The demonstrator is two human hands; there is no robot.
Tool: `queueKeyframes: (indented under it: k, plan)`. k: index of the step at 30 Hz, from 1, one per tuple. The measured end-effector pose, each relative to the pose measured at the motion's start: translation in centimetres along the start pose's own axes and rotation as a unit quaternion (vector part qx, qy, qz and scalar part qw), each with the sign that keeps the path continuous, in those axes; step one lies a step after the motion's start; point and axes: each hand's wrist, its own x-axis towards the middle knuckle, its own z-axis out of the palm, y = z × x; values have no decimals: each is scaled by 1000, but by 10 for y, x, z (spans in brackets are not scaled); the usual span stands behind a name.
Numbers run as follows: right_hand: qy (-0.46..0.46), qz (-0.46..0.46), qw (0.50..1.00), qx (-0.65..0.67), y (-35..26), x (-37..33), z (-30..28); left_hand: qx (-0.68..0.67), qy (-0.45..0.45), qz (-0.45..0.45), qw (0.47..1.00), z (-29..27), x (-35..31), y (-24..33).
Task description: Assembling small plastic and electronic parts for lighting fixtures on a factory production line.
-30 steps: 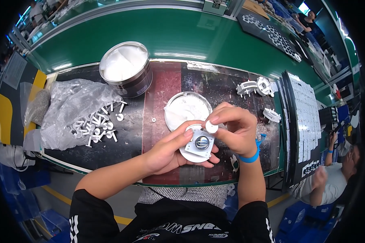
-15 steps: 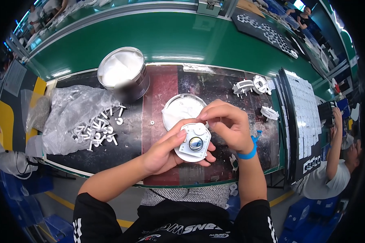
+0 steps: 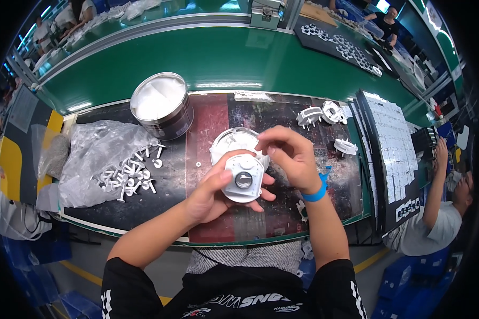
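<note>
My left hand [image 3: 210,194] is closed round a white plastic housing [image 3: 242,192]. A dark, shiny round lens sits in the middle of the housing, facing up. My right hand [image 3: 295,162], with a blue wristband [image 3: 316,193], hovers just beyond the housing's right side. Its fingers are curled, thumb and forefinger close together; anything between them is too small to make out. Behind the housing lies a shallow round dish [image 3: 218,143] with white material in it, partly hidden by my hands.
A metal tin [image 3: 167,127] with a white lining stands at the back left. Beside it, a plastic bag [image 3: 85,181] spills white mushroom-shaped pieces [image 3: 127,174]. White moulded parts [image 3: 332,112] lie at the right, near stacked dark boards [image 3: 391,143]. A co-worker [image 3: 436,212] sits at far right.
The view has shifted slightly. My right hand has drawn away from the housing's top edge, leaving a gap. The housing stays in my left hand, tilted a little differently.
</note>
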Motion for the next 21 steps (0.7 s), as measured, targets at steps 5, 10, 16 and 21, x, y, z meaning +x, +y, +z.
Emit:
queueKeyframes:
  k: [5, 10, 16, 21]
  plan:
    - [104, 12, 994, 17, 10, 2, -5, 79, 36, 51, 995, 12, 3, 12]
    - [173, 24, 983, 49, 22, 3, -9, 56, 140, 65, 987, 20, 15, 29]
    - [209, 25, 974, 86, 24, 4, -16, 98, 192, 111, 970, 7, 69, 49]
    - [231, 24, 965, 124, 25, 5, -25, 247, 325, 135, 903, -16, 128, 59]
